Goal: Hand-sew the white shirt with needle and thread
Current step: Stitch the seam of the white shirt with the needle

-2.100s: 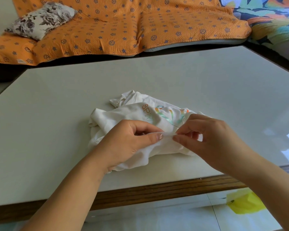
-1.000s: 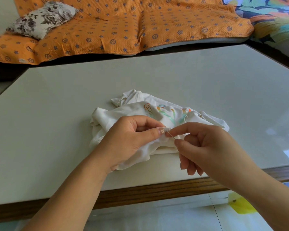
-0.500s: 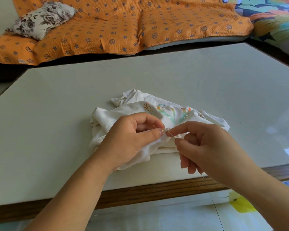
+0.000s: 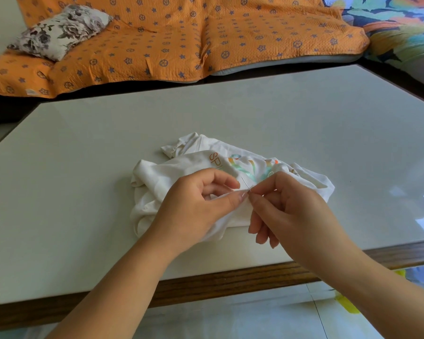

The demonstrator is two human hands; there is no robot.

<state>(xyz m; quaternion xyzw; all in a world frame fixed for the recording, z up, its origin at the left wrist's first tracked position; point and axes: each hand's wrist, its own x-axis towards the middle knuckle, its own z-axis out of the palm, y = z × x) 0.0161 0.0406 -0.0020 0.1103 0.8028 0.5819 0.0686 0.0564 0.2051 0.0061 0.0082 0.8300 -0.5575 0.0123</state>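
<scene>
Head view: white shirt [image 4: 157,177] lies crumpled at the centre of the worktop [image 4: 83,167], print up; left hand [image 4: 196,206] pinches a fold near its 6 o'clock edge, right hand [image 4: 291,211] pinches the needle [image 4: 245,184], tip toward 11 o'clock, just beside the left thumb; orange sofa cover [image 4: 157,45] at 12 o'clock.

The shirt [image 4: 157,176] lies on the bench [image 4: 78,152] near its front edge. Behind the bench stands a sofa [image 4: 181,40], with a cushion [image 4: 59,29] on its left end.
</scene>
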